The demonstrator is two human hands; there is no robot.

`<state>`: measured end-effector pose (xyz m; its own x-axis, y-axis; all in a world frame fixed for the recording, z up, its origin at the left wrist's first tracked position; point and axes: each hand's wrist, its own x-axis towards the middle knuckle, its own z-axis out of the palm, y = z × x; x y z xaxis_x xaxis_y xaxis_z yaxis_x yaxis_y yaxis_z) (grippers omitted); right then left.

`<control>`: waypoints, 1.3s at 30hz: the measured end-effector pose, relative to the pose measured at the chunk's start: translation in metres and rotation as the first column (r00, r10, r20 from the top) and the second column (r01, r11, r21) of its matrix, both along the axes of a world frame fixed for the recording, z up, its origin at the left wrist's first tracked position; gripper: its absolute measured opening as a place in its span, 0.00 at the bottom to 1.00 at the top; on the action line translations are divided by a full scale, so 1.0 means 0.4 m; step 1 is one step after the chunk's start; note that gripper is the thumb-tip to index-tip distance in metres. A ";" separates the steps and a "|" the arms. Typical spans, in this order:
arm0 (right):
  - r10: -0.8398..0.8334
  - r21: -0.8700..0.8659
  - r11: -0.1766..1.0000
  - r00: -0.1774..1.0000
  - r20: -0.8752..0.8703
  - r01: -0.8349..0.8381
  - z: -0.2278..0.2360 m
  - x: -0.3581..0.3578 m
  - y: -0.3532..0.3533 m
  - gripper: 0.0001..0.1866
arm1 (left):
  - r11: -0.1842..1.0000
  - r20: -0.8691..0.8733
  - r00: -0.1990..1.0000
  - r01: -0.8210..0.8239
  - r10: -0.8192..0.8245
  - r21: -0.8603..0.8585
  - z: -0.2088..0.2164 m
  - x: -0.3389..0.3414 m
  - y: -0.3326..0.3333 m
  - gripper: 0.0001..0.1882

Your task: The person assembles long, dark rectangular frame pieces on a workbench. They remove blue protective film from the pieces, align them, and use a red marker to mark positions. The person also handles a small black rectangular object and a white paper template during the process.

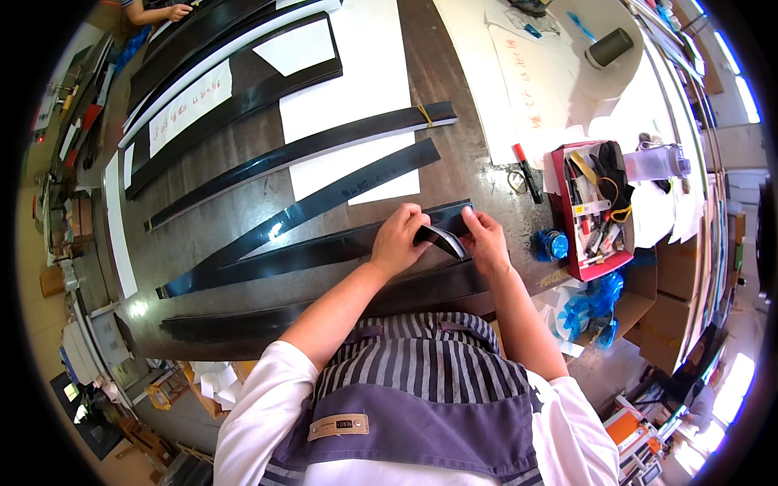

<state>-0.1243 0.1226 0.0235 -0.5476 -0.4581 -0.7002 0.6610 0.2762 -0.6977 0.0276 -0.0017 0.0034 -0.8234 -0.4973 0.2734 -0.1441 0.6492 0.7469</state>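
My left hand is closed on a long black strip, gripping it a little short of its right end. At that end my right hand pinches the strip between thumb and fingers. Between the hands, a dark flap with a pale edge bends up toward me; whether it is a separate layer I cannot tell. Another glossy black strip slants away across the table, meeting the held one near the left end. Beyond it lies a stack of black strips bound with a yellow band.
The dark table carries more black strips close to my body and large stacks with paper farther off. On the right stand a red box of tools, a red-capped marker and a blue roll. Another person's hand shows at the far left.
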 end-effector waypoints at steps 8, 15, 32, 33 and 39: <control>0.070 -0.014 0.997 0.975 -0.211 -0.074 -0.038 0.025 0.005 0.12 | 0.999 -0.001 1.000 0.004 -0.004 0.036 0.012 -0.010 0.000 0.22; 0.017 -0.011 1.000 0.999 -0.032 -0.017 -0.035 -0.006 0.011 0.11 | 1.000 -0.003 1.000 0.022 -0.022 0.007 -0.003 -0.002 -0.002 0.23; 0.082 -0.005 0.996 0.977 -0.195 -0.084 -0.072 0.014 0.023 0.10 | 1.000 -0.013 1.000 0.015 -0.015 0.013 -0.001 -0.008 -0.001 0.23; 0.085 -0.002 0.996 0.966 -0.242 -0.089 -0.062 0.022 0.015 0.10 | 0.999 -0.003 1.000 0.005 -0.004 0.044 0.006 -0.010 0.001 0.23; 0.022 -0.011 1.000 0.999 -0.049 -0.022 -0.025 0.000 0.013 0.10 | 1.000 0.003 1.000 0.004 -0.004 -0.004 -0.002 0.000 0.002 0.24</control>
